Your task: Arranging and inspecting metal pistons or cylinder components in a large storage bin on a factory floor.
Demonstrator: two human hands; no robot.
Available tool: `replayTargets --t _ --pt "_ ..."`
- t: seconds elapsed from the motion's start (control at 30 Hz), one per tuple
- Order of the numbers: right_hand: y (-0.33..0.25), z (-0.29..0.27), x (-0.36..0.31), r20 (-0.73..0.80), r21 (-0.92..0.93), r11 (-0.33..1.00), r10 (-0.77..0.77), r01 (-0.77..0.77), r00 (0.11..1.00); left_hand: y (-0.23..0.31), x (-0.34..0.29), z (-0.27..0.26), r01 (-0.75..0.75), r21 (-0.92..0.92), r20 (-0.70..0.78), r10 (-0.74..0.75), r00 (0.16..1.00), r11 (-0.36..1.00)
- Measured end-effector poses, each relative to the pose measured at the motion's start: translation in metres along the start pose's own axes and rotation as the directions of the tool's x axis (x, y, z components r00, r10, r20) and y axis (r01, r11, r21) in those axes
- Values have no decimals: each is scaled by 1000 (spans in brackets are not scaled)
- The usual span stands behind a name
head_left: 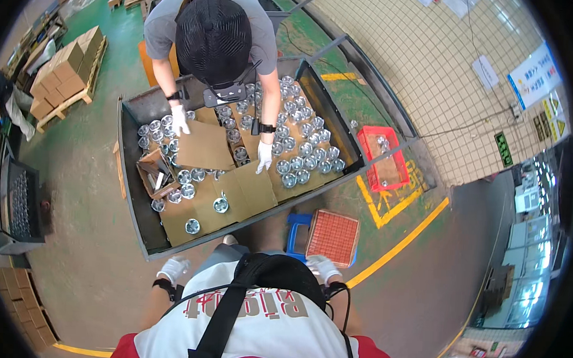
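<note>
My left hand [175, 268], in a white glove, hangs beside my body just outside the near side of a big dark metal bin [201, 240]. It holds nothing and its fingers are loosely apart. On the other side my right hand [324, 268], also gloved, is at the near edge of a stool with a red woven seat [334, 237]; I cannot tell whether it touches. Its fingers look loose, with nothing in them. Inside the bin, shiny silvery round parts [192, 226] stand on brown cardboard sheets [248, 189]. A small open carton [155, 173] lies at the bin's left.
Across the bin a co-worker [213, 35] leans in, with white-gloved hands at a loose cardboard piece [203, 146]. A red crate [383, 159] stands on the floor to the right, by a tiled wall [431, 89]. A blue stool [297, 234] adjoins the red seat. Stacked cartons [67, 70] sit on a pallet at far left.
</note>
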State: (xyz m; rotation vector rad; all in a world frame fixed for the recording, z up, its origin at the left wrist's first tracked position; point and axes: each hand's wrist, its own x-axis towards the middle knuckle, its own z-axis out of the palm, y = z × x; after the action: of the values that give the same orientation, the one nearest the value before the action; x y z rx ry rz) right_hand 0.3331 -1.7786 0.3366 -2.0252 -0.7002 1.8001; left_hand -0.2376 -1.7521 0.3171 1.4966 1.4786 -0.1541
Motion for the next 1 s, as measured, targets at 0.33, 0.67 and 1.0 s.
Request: replayTargets --t 0.33,0.67,1.0 --pt "22 -64 58 167 -457 887 20 59 986 89 9 -25 153 -841 -131 -468 874 519" --pt "-96 -120 160 663 -739 -107 -290 665 690 147 -3 68 213 -823 -158 -572 805 526" --pt "-132 -113 306 833 -519 -367 -13 772 553 160 -60 248 610 -47 -99 -611 785 791"
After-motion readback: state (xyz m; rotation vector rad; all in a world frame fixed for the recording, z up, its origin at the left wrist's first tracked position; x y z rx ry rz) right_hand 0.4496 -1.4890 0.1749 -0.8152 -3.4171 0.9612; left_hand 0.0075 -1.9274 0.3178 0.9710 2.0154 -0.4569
